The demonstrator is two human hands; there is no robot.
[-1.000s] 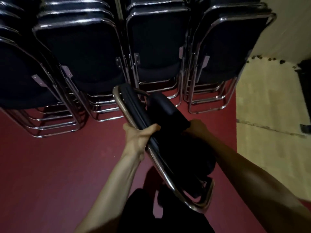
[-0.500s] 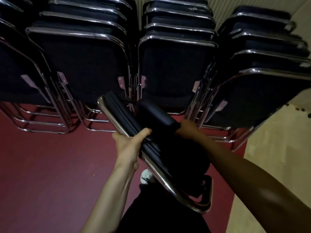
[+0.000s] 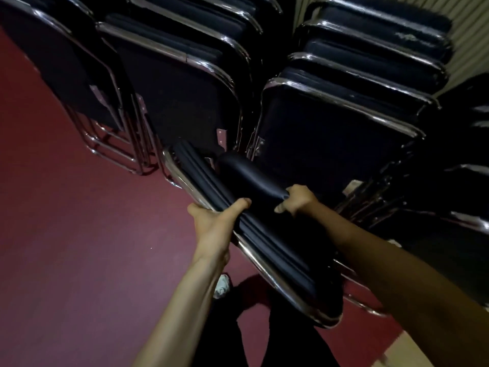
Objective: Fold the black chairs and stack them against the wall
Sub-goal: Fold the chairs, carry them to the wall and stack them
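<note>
I carry a folded black chair (image 3: 267, 250) with a chrome frame, held edge-on and slanting from upper left to lower right in front of me. My left hand (image 3: 215, 223) grips its chrome tube and the edge of the backrest. My right hand (image 3: 297, 200) holds the padded seat on the far side, fingers curled round its rim. Just beyond the chair stand rows of folded black chairs (image 3: 330, 133) leaning toward the wall (image 3: 468, 35).
More stacks of folded chairs (image 3: 169, 83) fill the left and top of the view, and another stack (image 3: 460, 207) crowds the right. Dark red floor (image 3: 79, 247) lies open to the left. My shoe (image 3: 221, 286) shows below the chair.
I have stepped closer and turned right; the stacks now loom larger and nearer. The held chair stays in both hands, its top end now close to the front stacked chairs.
</note>
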